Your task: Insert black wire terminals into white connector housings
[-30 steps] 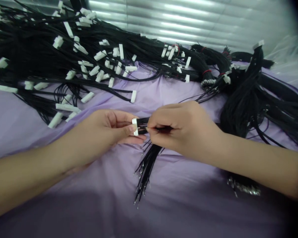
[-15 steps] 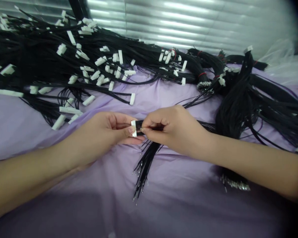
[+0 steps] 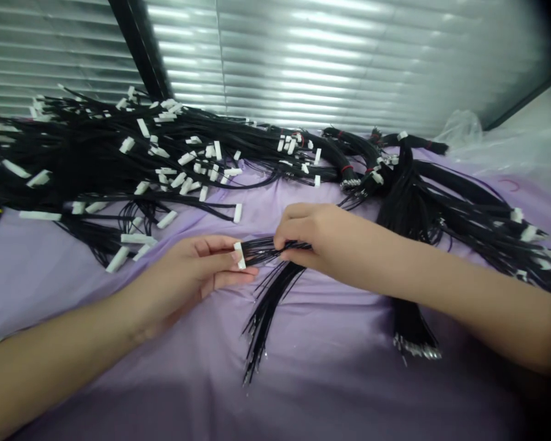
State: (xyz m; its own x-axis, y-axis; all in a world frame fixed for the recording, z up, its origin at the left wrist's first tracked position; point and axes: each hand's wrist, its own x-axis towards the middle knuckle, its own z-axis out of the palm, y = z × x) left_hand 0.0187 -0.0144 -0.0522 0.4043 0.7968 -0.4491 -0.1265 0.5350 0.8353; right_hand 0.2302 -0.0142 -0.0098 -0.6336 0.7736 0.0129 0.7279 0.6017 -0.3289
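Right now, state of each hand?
Left hand: closed, pinching the white connector.
Right hand: closed, pinching the black wires at that connector.

You won't find anything to read here — no labels, brands or numbers anywhere in the frame — just unmarked surfaces.

Black wires (image 3: 261, 250) end in a white connector (image 3: 239, 255), black harnesses with white plugs (image 3: 119, 159) sprawl over a plain lilac cloth (image 3: 330, 380), and the blinds (image 3: 330, 67) are silvery grey.
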